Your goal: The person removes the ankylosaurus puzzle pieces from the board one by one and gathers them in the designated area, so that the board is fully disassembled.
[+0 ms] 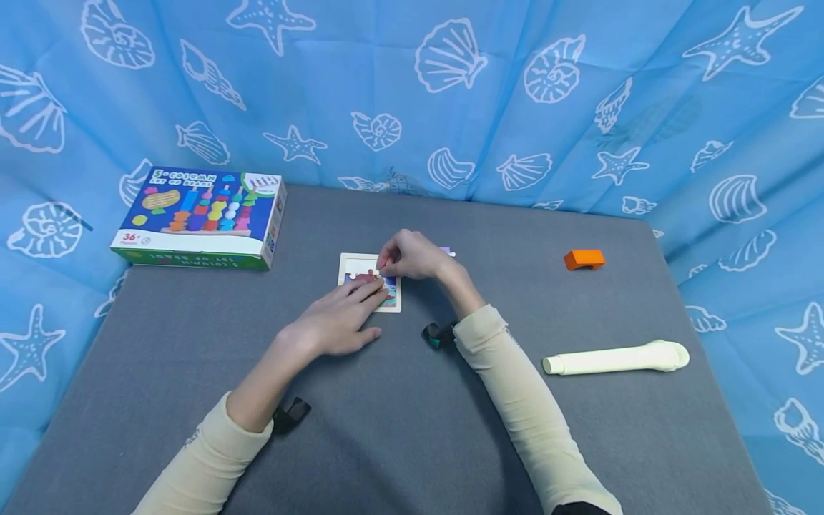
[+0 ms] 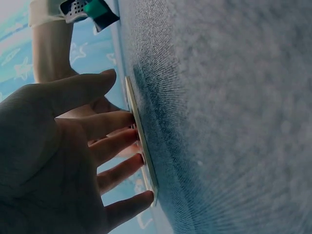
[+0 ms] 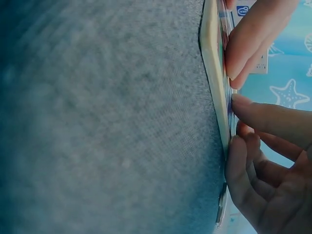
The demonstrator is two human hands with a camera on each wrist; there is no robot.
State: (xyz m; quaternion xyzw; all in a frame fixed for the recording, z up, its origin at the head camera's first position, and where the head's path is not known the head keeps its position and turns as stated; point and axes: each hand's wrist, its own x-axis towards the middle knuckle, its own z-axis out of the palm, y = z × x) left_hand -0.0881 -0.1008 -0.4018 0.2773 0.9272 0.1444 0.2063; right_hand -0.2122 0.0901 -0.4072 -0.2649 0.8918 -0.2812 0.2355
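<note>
In the head view, both my forearms angle inward over the table (image 1: 412,415). My left hand (image 1: 337,320) lies palm down, fingers extended across the shallow puzzle frame (image 1: 342,266), which sits under my fingertips. My right hand (image 1: 418,257) arches at the frame's right side, wrist bent, thumb and fingers drawn close together; a purple piece (image 1: 445,249) shows just beyond it.

In the left wrist view, my left fingers are spread, tips at the frame, thumb lifted apart.

In the right wrist view, my right fingers curl beside my thumb against the frame; I cannot tell whether they pinch anything.
</note>
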